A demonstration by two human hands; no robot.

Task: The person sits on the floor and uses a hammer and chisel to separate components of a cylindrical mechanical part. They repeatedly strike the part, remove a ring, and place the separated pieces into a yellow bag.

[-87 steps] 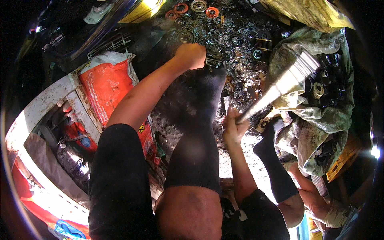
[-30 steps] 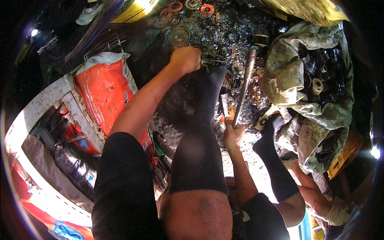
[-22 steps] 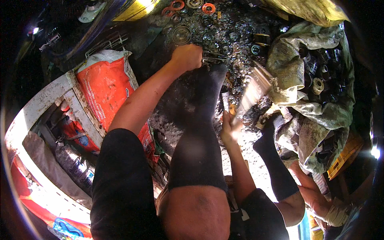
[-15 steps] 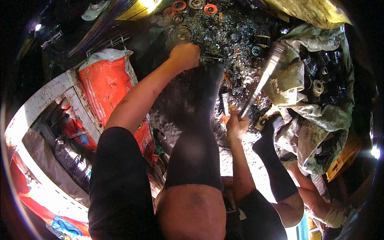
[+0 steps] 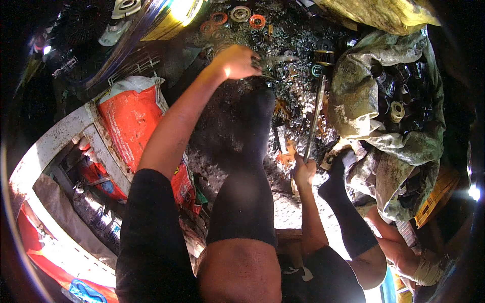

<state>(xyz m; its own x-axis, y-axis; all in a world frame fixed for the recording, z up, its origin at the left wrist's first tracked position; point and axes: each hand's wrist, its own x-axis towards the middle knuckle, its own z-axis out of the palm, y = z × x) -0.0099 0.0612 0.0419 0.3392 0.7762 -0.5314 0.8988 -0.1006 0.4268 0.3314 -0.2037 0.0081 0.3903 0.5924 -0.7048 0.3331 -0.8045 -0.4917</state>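
My left hand [image 5: 238,61] is closed above the dark, oily ground, and a thin metal rod [image 5: 268,78] pokes out from under its fingers. Its tip lies near small ring-shaped metal parts [image 5: 288,72], partly blurred. Lower and to the right, my right hand [image 5: 304,172] is wrapped round the near end of a long metal bar [image 5: 317,113]. The bar slants up and away, its far end beside a small greenish ring [image 5: 317,70]. A ribbed cylindrical part [image 5: 324,54] lies just beyond that ring.
Orange rings [image 5: 257,20] and a round metal part [image 5: 240,13] lie at the far side. A dirty sack [image 5: 353,93] of metal parts stands right. Left are a red bag [image 5: 129,111] and worn white frame [image 5: 43,131]. My socked leg [image 5: 242,187] stretches between my arms.
The long bar has swung left and down from its blurred, right-leaning position, with my right hand slightly lower. My left hand has turned, its fingers showing more. The view has shifted a little.
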